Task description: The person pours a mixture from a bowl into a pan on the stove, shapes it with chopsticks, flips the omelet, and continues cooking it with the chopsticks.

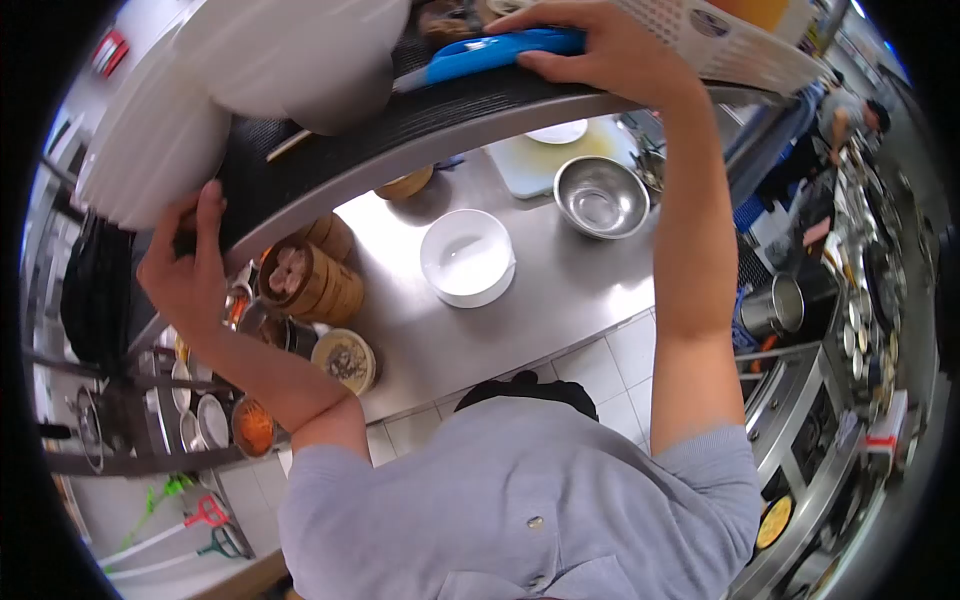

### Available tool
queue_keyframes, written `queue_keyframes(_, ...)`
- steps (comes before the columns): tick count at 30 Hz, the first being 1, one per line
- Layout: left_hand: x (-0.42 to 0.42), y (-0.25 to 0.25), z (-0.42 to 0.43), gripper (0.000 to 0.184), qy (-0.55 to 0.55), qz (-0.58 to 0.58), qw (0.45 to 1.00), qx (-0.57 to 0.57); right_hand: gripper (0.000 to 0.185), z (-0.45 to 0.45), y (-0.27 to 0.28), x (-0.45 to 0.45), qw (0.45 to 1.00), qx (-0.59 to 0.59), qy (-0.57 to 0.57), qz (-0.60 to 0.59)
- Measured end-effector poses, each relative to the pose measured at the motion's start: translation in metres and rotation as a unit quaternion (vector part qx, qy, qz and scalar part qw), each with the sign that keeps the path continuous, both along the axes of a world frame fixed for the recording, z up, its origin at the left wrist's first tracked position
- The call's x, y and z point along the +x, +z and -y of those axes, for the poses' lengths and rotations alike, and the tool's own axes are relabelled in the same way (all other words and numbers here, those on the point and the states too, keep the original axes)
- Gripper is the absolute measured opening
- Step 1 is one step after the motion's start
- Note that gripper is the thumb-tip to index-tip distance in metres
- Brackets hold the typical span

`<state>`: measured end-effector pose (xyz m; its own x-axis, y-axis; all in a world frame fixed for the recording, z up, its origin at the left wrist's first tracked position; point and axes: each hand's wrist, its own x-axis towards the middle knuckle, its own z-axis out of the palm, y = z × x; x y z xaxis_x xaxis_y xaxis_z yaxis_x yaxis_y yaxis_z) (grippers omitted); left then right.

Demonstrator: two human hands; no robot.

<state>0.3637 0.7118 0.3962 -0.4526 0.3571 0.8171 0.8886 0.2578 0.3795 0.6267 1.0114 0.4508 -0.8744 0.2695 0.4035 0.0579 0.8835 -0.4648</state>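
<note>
My right hand (625, 55) is up at the raised shelf, its thumb and fingers closed around a blue-handled tool (500, 52). The narrow grey end of this tool points left; its exact kind is unclear. My left hand (190, 265) is at the shelf's left front edge, thumb and fingers apart, close under a white ribbed bowl (145, 150). Whether its fingertips touch the bowl is hard to see. Another large white bowl (290, 50) stands beside it on the black shelf mat (430, 120). A thin stick (288, 146) lies in front of the bowls.
Below the shelf, a steel counter (400, 330) carries a white round container (467, 258), a steel bowl (601, 197), a cutting board (520, 165) and bamboo steamers (325, 285). A perforated white basket (740, 50) sits at the shelf's right. Another person (850, 115) stands far right by the cooking line.
</note>
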Motion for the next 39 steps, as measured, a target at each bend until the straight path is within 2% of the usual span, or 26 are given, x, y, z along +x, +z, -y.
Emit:
queue_keyframes(3,0.001,0.0,0.001,0.022,0.002,0.024,1.0,-0.005,0.041,-0.002,-0.009,-0.006,0.999,0.023,-0.003,-0.042)
queue_keyframes(7,0.001,-0.002,0.0,0.021,-0.019,0.011,0.999,0.027,0.041,0.002,-0.007,-0.005,0.997,0.056,-0.019,-0.041)
queue_keyframes(11,0.0,-0.001,-0.001,0.02,0.004,-0.006,1.0,0.025,0.036,-0.025,-0.026,-0.014,0.994,0.083,0.006,-0.067)
queue_keyframes(17,-0.004,-0.028,0.007,0.016,0.031,-0.076,0.994,0.076,0.041,-0.005,-0.015,-0.009,0.999,0.021,0.017,-0.042)
queue_keyframes(18,-0.003,-0.053,0.009,0.012,0.2,-0.244,0.936,0.156,0.04,-0.013,-0.022,-0.01,0.998,0.043,0.011,-0.041)
queue_keyframes(19,-0.002,-0.076,0.012,0.009,0.357,-0.4,0.814,0.224,0.039,-0.02,-0.025,-0.013,0.997,0.068,0.007,-0.044)
queue_keyframes(20,0.01,-0.117,0.015,0.006,0.23,-0.333,0.89,0.211,0.039,-0.018,-0.024,-0.011,0.996,0.079,-0.015,-0.029)
queue_keyframes(21,0.022,-0.157,0.018,0.007,0.11,-0.246,0.939,0.212,0.041,-0.027,-0.028,-0.015,0.99,0.119,0.01,-0.074)
queue_keyframes(22,0.049,-0.181,0.006,0.003,-0.022,-0.102,0.979,0.174,0.041,-0.021,-0.024,-0.014,0.992,0.103,0.013,-0.071)
queue_keyframes(23,0.075,-0.204,-0.005,0.004,-0.118,0.059,0.98,0.15,0.041,-0.016,-0.02,-0.01,0.994,0.087,0.009,-0.065)
queue_keyframes(24,0.102,-0.211,-0.013,0.006,-0.119,0.228,0.966,0.017,0.041,-0.017,-0.019,-0.012,0.993,0.096,-0.001,-0.066)
queue_keyframes(25,0.113,-0.233,-0.017,0.01,-0.131,0.251,0.955,-0.091,0.04,-0.019,-0.022,-0.014,0.985,0.127,0.008,-0.115)
queue_keyframes(26,0.126,-0.261,-0.022,0.015,-0.148,0.268,0.93,-0.205,0.039,-0.019,-0.025,-0.01,0.975,0.157,0.012,-0.157)
queue_keyframes(28,0.149,-0.297,-0.021,0.025,-0.221,0.275,0.837,-0.418,0.035,-0.02,-0.026,-0.003,0.967,0.14,-0.027,-0.212)
queue_keyframes(29,0.16,-0.317,-0.014,0.029,-0.239,0.24,0.852,-0.399,0.028,-0.023,-0.029,-0.001,0.969,0.073,-0.035,-0.232)
queue_keyframes(30,0.17,-0.337,-0.003,0.034,-0.28,0.192,0.856,-0.389,0.033,-0.008,-0.03,0.019,0.964,0.018,-0.098,-0.248)
queue_keyframes(31,0.175,-0.355,0.01,0.037,-0.275,0.186,0.835,-0.439,0.023,-0.019,-0.044,0.014,0.936,0.089,-0.144,-0.307)
queue_keyframes(32,0.174,-0.369,0.007,0.04,-0.273,0.166,0.812,-0.488,0.014,-0.033,-0.059,0.004,0.85,0.232,-0.116,-0.459)
queue_keyframes(33,0.176,-0.359,-0.001,0.041,-0.299,0.175,0.777,-0.526,0.013,-0.02,-0.072,0.008,0.826,0.225,-0.114,-0.505)
queue_keyframes(34,0.175,-0.349,-0.001,0.042,-0.309,0.187,0.742,-0.565,0.014,0.005,-0.087,0.002,0.811,0.144,-0.029,-0.567)
queue_keyframes(35,0.164,-0.365,0.001,0.043,-0.316,0.182,0.72,-0.59,0.014,0.025,-0.112,-0.008,0.798,0.231,-0.122,-0.543)
queue_keyframes(36,0.155,-0.38,0.0,0.045,-0.309,0.187,0.705,-0.61,0.013,0.066,-0.131,-0.003,0.789,0.255,-0.128,-0.544)
queue_keyframes(37,0.155,-0.378,-0.009,0.045,-0.329,0.175,0.698,-0.612,0.011,0.095,-0.16,0.002,0.845,0.198,-0.038,-0.496)
queue_keyframes(38,0.15,-0.366,-0.018,0.046,-0.307,0.132,0.684,-0.648,0.011,0.121,-0.206,0.005,0.88,0.157,-0.104,-0.436)
queue_keyframes(39,0.169,-0.351,-0.052,0.048,-0.292,0.083,0.659,-0.688,0.009,0.112,-0.251,0.037,0.893,0.114,-0.136,-0.414)
